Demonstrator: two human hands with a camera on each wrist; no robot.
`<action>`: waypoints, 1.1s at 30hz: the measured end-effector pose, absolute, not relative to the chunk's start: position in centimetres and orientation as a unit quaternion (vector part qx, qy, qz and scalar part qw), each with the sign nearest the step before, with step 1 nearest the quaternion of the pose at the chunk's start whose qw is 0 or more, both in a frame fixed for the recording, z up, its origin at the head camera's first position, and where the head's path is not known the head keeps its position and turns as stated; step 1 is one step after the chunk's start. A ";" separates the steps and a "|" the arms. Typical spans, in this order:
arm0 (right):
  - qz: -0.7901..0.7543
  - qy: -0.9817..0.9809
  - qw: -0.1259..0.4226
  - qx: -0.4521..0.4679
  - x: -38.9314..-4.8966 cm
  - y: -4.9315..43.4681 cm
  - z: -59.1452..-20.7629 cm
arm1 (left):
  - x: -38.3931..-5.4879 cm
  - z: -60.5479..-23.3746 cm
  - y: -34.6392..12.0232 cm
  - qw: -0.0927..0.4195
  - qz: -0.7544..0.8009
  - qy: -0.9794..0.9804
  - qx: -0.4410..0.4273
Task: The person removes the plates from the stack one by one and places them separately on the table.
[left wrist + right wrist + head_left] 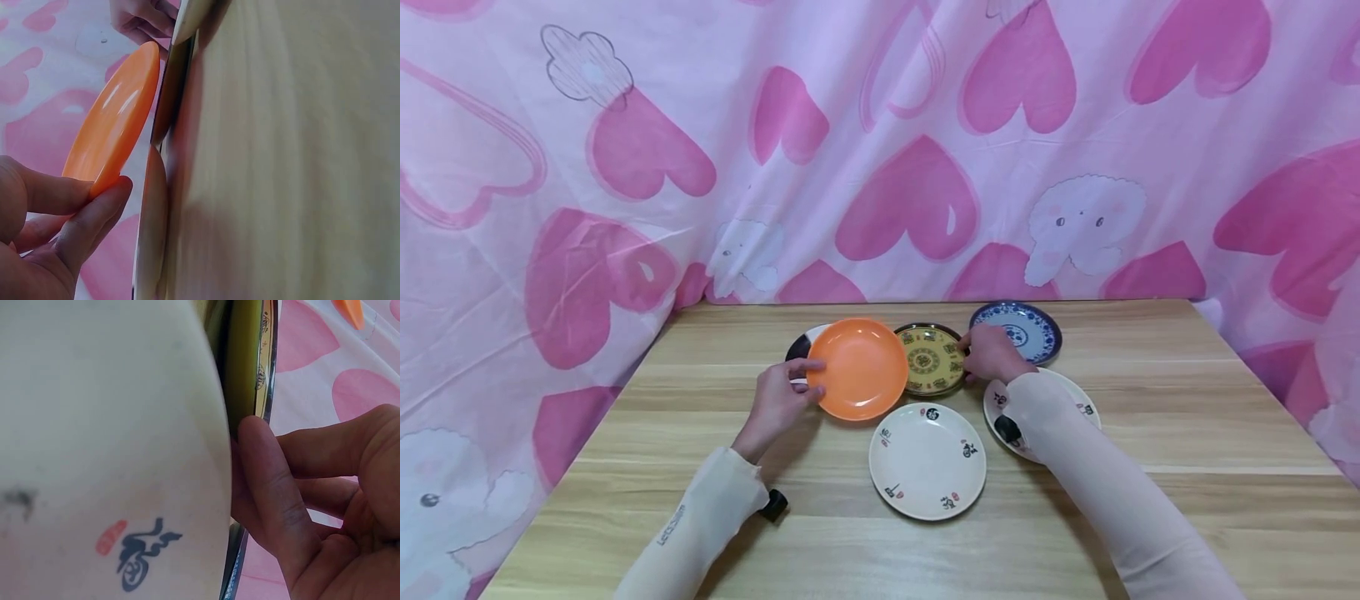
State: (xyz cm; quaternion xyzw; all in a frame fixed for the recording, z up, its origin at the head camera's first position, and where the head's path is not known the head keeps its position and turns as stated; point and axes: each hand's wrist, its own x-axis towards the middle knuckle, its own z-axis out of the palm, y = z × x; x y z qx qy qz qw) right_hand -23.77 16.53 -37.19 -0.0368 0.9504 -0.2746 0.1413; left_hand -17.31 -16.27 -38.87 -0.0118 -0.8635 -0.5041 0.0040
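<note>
My left hand [780, 406] pinches the left rim of an orange plate [859, 369]. In the left wrist view the orange plate [112, 119] is tilted and raised off the table, thumb and fingers on either side of its edge. Behind it a white plate with a black patch [798, 348] is partly covered. At the right edge of a yellow plate with a dark rim [923, 360], my right hand [992, 354] grips the rim; the right wrist view shows fingers and thumb at the yellow plate's edge [247, 369].
A blue-and-white plate [1018, 331] lies at the back right, partly behind the right hand. One white plate with black characters [927, 462] is front centre; another [1078, 400] lies beneath the right forearm. A pink heart-patterned cloth [895, 275] hangs behind the wooden table [1210, 400].
</note>
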 end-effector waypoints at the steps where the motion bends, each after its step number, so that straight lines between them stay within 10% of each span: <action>1: -0.277 0.950 0.143 -0.034 -23.8 16.5 -37.2 | -17.2 -38.9 -16.5 0.001 -0.505 -0.863 -0.008; 33: -0.277 0.949 0.151 -0.023 -23.7 16.2 -37.2 | -13.7 -39.3 -20.3 -0.039 -0.487 -0.872 0.045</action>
